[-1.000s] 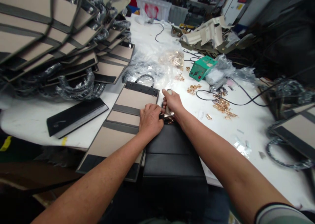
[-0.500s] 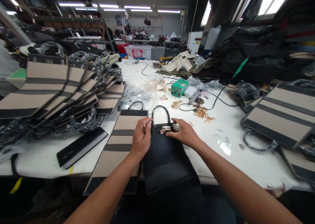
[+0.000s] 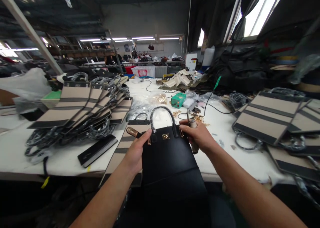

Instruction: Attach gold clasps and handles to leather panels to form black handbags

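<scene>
A black handbag panel [image 3: 170,161] hangs over the table's front edge, its curved handle [image 3: 162,108] standing up. A gold turn-lock [image 3: 165,136] sits near its top middle. My left hand [image 3: 136,151] is closed on the panel's upper left edge, thumb on top, beside a dark strap with a gold plate [image 3: 132,131] that sticks out to the left. At the upper right corner, my right hand [image 3: 200,134] pinches the edge near a gold fitting. A slim tool with a greyish handle [image 3: 194,148] is also held in that hand; its kind is unclear.
Beige-and-black panels with wrapped handles lie stacked at left [image 3: 75,101] and right [image 3: 270,111]. Another panel [image 3: 120,151] lies beside my left hand. Behind are a green box [image 3: 178,100] with cables and loose gold fittings [image 3: 160,98]. A black, pale-edged piece [image 3: 97,149] lies left.
The gold plate at the panel's middle has come away, showing the turn-lock; a strap with a gold plate now sticks out at the left. My hands are further apart, and the view has tilted up.
</scene>
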`<action>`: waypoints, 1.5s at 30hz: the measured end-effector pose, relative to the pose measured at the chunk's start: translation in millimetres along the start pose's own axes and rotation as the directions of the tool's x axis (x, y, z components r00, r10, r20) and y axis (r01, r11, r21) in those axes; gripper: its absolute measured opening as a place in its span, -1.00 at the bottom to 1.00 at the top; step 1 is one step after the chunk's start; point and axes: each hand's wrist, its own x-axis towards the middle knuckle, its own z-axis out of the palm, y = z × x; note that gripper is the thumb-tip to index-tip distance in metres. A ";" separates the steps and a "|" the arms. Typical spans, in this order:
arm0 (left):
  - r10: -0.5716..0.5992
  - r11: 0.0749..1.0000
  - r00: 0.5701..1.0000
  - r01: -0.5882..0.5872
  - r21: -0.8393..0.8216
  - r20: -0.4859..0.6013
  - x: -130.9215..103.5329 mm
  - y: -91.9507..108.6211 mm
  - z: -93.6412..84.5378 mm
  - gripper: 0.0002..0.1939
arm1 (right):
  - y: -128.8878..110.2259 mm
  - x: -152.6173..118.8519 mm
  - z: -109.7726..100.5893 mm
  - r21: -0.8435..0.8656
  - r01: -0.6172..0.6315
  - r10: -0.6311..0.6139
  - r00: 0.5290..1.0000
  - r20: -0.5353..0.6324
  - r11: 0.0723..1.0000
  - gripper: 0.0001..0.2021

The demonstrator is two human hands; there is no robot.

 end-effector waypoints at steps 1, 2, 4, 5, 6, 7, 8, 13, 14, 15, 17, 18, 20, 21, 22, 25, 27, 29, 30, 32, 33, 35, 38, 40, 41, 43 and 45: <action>-0.003 1.000 1.000 0.004 -0.008 0.022 -5.6 0.4 2.4 -0.63 | -2.1 -5.2 -2.1 0.019 0.013 -0.013 1.000 -0.005 1.000 -0.57; 0.001 1.000 1.000 -0.001 -0.006 0.030 -10.0 0.7 4.2 -0.65 | -3.9 -10.0 -3.9 0.037 0.024 -0.023 1.000 -0.011 0.999 -0.57; 0.015 1.000 1.000 -0.015 0.009 0.025 -16.0 0.9 6.0 -0.69 | -7.7 -18.6 -6.6 0.069 0.034 -0.033 0.999 -0.016 0.997 -0.57; 0.026 1.000 1.000 -0.026 0.017 0.013 -18.0 1.0 6.5 -0.70 | -9.9 -22.5 -7.4 0.080 0.034 -0.033 0.999 -0.013 0.996 -0.57; 0.034 0.999 0.999 -0.034 0.023 0.001 -19.5 0.9 6.8 -0.71 | -12.1 -26.1 -7.9 0.089 0.034 -0.034 0.999 -0.008 0.995 -0.57; 0.038 0.999 0.999 -0.038 0.028 -0.009 -21.0 0.8 7.1 -0.72 | -14.5 -29.5 -8.2 0.097 0.036 -0.036 0.999 -0.002 0.995 -0.57; 0.040 0.999 0.999 -0.040 0.033 -0.017 -22.3 0.6 7.3 -0.73 | -16.7 -32.6 -8.2 0.102 0.040 -0.041 0.999 0.003 0.994 -0.58; 0.073 0.996 0.997 -0.073 0.042 -0.006 -29.4 -0.5 8.5 -0.76 | -24.1 -43.4 -7.5 0.139 0.039 -0.039 0.999 -0.003 0.990 -0.58; 0.092 0.995 0.996 -0.092 0.047 -0.008 -30.6 -0.7 8.7 -0.77 | -24.7 -44.8 -7.3 0.147 0.034 -0.034 0.999 -0.006 0.989 -0.58; 0.110 0.992 0.994 -0.109 0.057 -0.012 -31.7 -0.9 8.9 -0.78 | -25.3 -45.9 -7.1 0.156 0.031 -0.030 1.000 -0.010 0.987 -0.58; 0.142 0.987 0.989 -0.140 0.077 -0.028 -33.2 -1.2 9.6 -0.79 | -26.5 -47.5 -6.7 0.172 0.029 -0.026 0.999 -0.018 0.985 -0.58; 0.153 0.985 0.988 -0.150 0.084 -0.034 -33.8 -1.3 10.0 -0.78 | -27.1 -48.1 -6.6 0.179 0.029 -0.025 0.999 -0.021 0.983 -0.59; 0.162 0.983 0.986 -0.158 0.089 -0.036 -34.6 -1.3 11.1 -0.74 | -28.5 -48.9 -6.6 0.186 0.027 -0.023 0.999 -0.023 0.982 -0.59; 0.161 0.984 0.986 -0.158 0.088 -0.034 -34.9 -1.3 11.8 -0.72 | -29.1 -49.1 -6.7 0.189 0.027 -0.023 0.999 -0.022 0.982 -0.60; 0.158 0.984 0.987 -0.155 0.085 -0.032 -35.2 -1.2 12.4 -0.70 | -29.6 -49.3 -6.9 0.191 0.028 -0.025 0.999 -0.020 0.981 -0.60; 0.160 0.985 0.986 -0.157 0.078 -0.038 -36.2 -0.7 14.3 -0.68 | -30.2 -49.9 -7.3 0.198 0.030 -0.027 0.999 -0.017 0.980 -0.61; 0.165 0.984 0.985 -0.161 0.071 -0.045 -36.9 -0.3 15.1 -0.70 | -29.9 -50.1 -7.4 0.202 0.024 -0.020 1.000 -0.021 0.979 -0.60; 0.164 0.985 0.985 -0.161 0.064 -0.049 -37.5 0.3 15.5 -0.68 | -29.4 -49.9 -7.3 0.201 0.026 -0.022 0.999 -0.026 0.979 -0.59; 0.162 0.985 0.986 -0.159 0.062 -0.047 -37.7 0.6 15.5 -0.65 | -29.1 -49.7 -7.2 0.198 0.032 -0.027 0.999 -0.027 0.980 -0.59; 0.159 0.986 0.986 -0.157 0.060 -0.042 -38.1 1.3 15.1 -0.61 | -28.8 -49.2 -6.7 0.193 0.041 -0.036 0.999 -0.029 0.980 -0.58; 0.157 0.986 0.987 -0.155 0.061 -0.039 -38.2 1.7 14.7 -0.60 | -28.8 -48.9 -6.3 0.191 0.041 -0.036 0.999 -0.031 0.981 -0.58; 0.153 0.986 0.988 -0.150 0.066 -0.035 -38.5 2.3 13.3 -0.61 | -29.3 -48.7 -5.1 0.191 0.034 -0.028 0.999 -0.032 0.981 -0.57; 0.156 0.985 0.987 -0.151 0.082 -0.047 -38.8 2.2 10.0 -0.68 | -31.7 -49.4 -2.4 0.193 0.034 -0.030 0.999 -0.024 0.981 -0.58; 0.168 0.983 0.984 -0.162 0.091 -0.066 -38.7 1.4 7.3 -0.72 | -34.0 -50.3 -0.4 0.178 0.042 -0.039 0.999 -0.022 0.983 -0.57; 0.178 0.981 0.981 -0.171 0.092 -0.074 -38.5 0.9 6.1 -0.73 | -35.1 -50.7 0.4 0.160 0.047 -0.043 0.999 -0.024 0.986 -0.57; 0.197 0.978 0.977 -0.190 0.083 -0.087 -38.2 -0.1 4.2 -0.72 | -36.4 -51.2 1.9 0.125 0.051 -0.047 0.998 -0.033 0.991 -0.56; 0.206 0.978 0.974 -0.200 0.067 -0.096 -38.1 -0.5 3.3 -0.71 | -36.2 -51.3 3.3 0.110 0.047 -0.043 0.998 -0.038 0.993 -0.55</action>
